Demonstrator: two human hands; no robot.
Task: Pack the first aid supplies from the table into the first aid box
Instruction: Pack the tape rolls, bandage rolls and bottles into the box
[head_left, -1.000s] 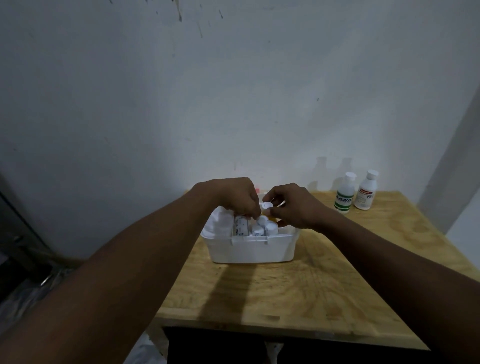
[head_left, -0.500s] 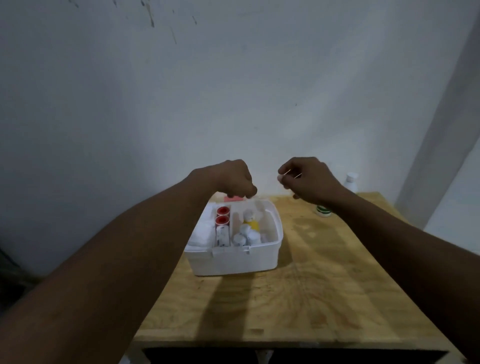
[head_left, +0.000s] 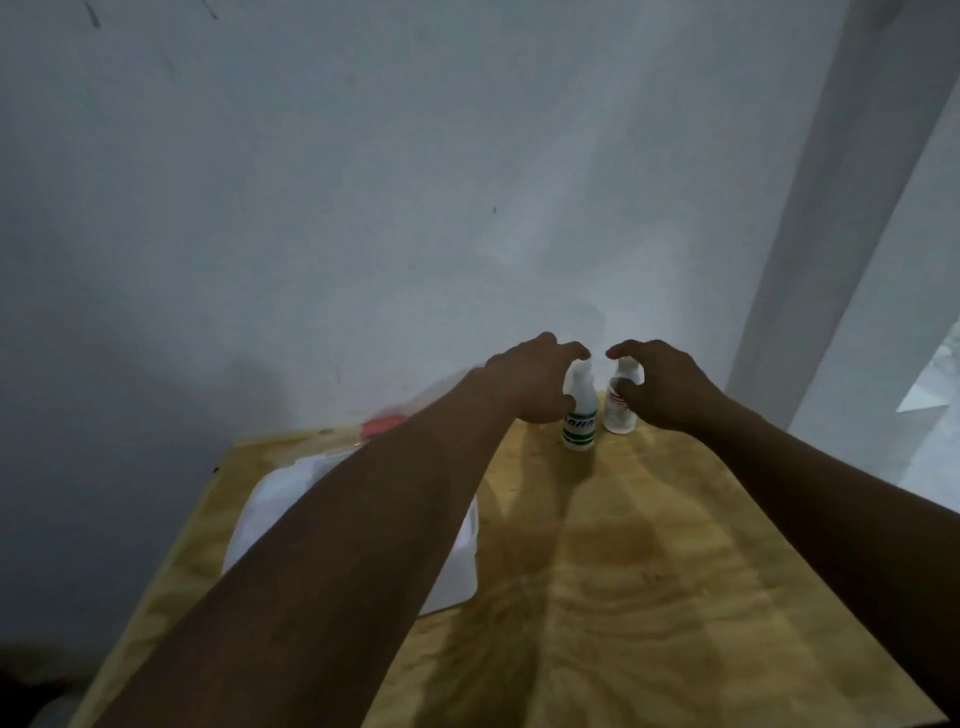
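Two small white bottles stand upright at the table's far edge: one with a green label (head_left: 580, 423) and one with a red label (head_left: 618, 410). My left hand (head_left: 530, 384) hovers just left of the green-label bottle, fingers spread around it, holding nothing. My right hand (head_left: 660, 384) curls open around the red-label bottle from the right; I cannot tell if it touches. The white first aid box (head_left: 457, 566) sits at the left, mostly hidden under my left forearm, its contents blurred.
The wooden table (head_left: 649, 597) runs up to a pale wall. A red part (head_left: 382, 427) shows behind the box. A white pillar (head_left: 841, 208) rises at the right. The table's left edge is close to the box.
Both hands left the box and reached forward and right to the two bottles, opening their fingers. The view swung right, so the box now lies at the left.
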